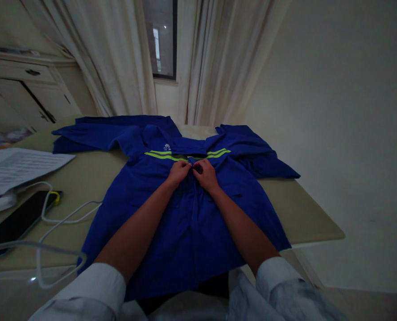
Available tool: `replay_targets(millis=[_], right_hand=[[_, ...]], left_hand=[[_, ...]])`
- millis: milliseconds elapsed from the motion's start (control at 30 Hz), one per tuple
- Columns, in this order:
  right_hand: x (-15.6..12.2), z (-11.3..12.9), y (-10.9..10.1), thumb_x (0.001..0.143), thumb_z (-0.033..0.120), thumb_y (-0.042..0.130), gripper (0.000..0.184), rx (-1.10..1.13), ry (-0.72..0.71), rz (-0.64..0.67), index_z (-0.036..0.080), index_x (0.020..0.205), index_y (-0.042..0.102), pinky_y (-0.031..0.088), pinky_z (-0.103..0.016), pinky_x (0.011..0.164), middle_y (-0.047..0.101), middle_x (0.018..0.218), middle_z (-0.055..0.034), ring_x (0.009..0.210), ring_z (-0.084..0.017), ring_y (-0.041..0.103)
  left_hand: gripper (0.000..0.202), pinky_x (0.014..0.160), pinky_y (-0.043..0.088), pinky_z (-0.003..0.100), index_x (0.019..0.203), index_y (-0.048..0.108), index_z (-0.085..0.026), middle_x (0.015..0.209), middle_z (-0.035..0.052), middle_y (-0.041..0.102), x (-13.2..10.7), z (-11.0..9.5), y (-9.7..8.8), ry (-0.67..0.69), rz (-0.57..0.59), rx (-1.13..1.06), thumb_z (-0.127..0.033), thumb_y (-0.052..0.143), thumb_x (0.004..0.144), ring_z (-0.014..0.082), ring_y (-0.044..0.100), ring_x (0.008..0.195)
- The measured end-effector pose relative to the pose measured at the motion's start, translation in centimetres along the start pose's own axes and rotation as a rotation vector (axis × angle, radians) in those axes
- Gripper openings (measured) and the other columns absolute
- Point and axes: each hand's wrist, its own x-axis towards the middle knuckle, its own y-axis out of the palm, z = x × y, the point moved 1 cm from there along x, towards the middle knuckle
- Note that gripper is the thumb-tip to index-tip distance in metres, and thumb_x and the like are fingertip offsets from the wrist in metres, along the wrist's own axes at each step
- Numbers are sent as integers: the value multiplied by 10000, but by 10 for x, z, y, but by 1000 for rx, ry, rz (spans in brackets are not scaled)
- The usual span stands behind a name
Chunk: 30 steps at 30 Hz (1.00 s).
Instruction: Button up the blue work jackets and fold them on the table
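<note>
A blue work jacket (158,249) with yellow-green stripes across the chest lies spread on the table, its sleeves out to both sides and its lower hem hanging over the near edge. My left hand (179,173) pinches the front edge of the jacket just below the stripes. Close beside it, my right hand (205,174) has thumb and finger closed on the opposite front edge. The fingertips of both hands nearly meet at the middle of the chest. Whatever small fastening lies between them is hidden by the fingers.
The table (305,214) has a pale yellowish top. At the left lie printed papers (21,167), a dark phone (18,220) and a looped white cable (64,220). Curtains (111,58) and a window stand behind, a cabinet (24,89) at far left, a wall at right.
</note>
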Motion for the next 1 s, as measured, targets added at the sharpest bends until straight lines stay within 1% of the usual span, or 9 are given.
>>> replay_targets(millis=[100, 200, 300, 400, 633, 700, 767, 900, 1000], right_hand=[[-1, 5, -4, 919, 240, 631, 141, -65, -35, 63, 184, 1011, 722, 530, -302, 825, 644, 1083, -73, 826, -173, 624], [-2, 5, -5, 949, 271, 608, 179, -99, -28, 111, 191, 1047, 735, 531, -318, 896, 667, 1100, -80, 932, -195, 654], [-1, 2, -5, 974, 294, 593, 318, -92, 29, 78, 171, 1251, 687, 531, -335, 940, 697, 1150, -99, 1002, -209, 666], [-3, 0, -7, 1012, 391, 580, 440, -144, 38, 143, 163, 1384, 629, 495, -368, 1042, 697, 1293, -133, 1170, -235, 651], [-13, -2, -7, 1049, 709, 324, 709, -302, 70, 382, 260, 1572, 489, 225, -526, 1269, 467, 1635, -98, 1527, -278, 402], [-8, -5, -4, 1027, 757, 300, 779, -330, 74, 408, 253, 1604, 441, 179, -539, 1282, 375, 1687, -97, 1566, -282, 331], [1, -8, 0, 1019, 769, 305, 797, -348, 77, 409, 252, 1613, 425, 170, -532, 1286, 334, 1705, -93, 1580, -280, 298], [17, -13, 7, 1083, 587, 326, 619, -358, 96, 395, 257, 1589, 459, 198, -524, 1279, 390, 1683, -72, 1560, -259, 342], [15, -13, 4, 1051, 499, 468, 622, -379, 64, 372, 238, 1613, 415, 228, -490, 1275, 410, 1672, -90, 1541, -260, 376]], left_hand=[[287, 844, 520, 330, 884, 767, -158, 900, 86, 766, -4, -5, -5, 8, -16, 18, -354, 561, 918, 236, 692, 894], [321, 989, 494, 388, 1047, 768, -152, 1078, 134, 767, -15, -12, -9, 57, -74, 121, -319, 507, 964, 279, 673, 1072], [459, 1193, 339, 480, 1382, 653, -162, 1420, 169, 657, -29, -15, -11, 171, -69, 402, -339, 476, 997, 331, 540, 1366], [584, 1271, 153, 580, 1545, 521, -220, 1625, 130, 481, -33, -11, -11, 164, 28, 629, -451, 425, 1016, 375, 347, 1540], [720, 1257, 105, 679, 1610, 439, -213, 1720, 135, 292, 15, -3, -26, -60, 155, 748, -584, 345, 1000, 431, 175, 1601], [720, 1250, 131, 690, 1604, 443, -197, 1712, 148, 308, 26, -2, -31, -66, 191, 742, -580, 348, 1003, 436, 189, 1597], [666, 1254, 198, 646, 1585, 458, -168, 1674, 167, 387, 29, -4, -36, 7, 156, 711, -501, 338, 1021, 404, 292, 1570], [603, 1251, 310, 458, 1545, 472, -73, 1594, 202, 498, -4, -14, -42, 222, 57, 688, -322, 316, 1019, 298, 462, 1486], [608, 1275, 265, 462, 1573, 466, -164, 1645, 142, 449, -60, -24, -41, 383, 183, 728, -423, 352, 1035, 289, 419, 1519]])
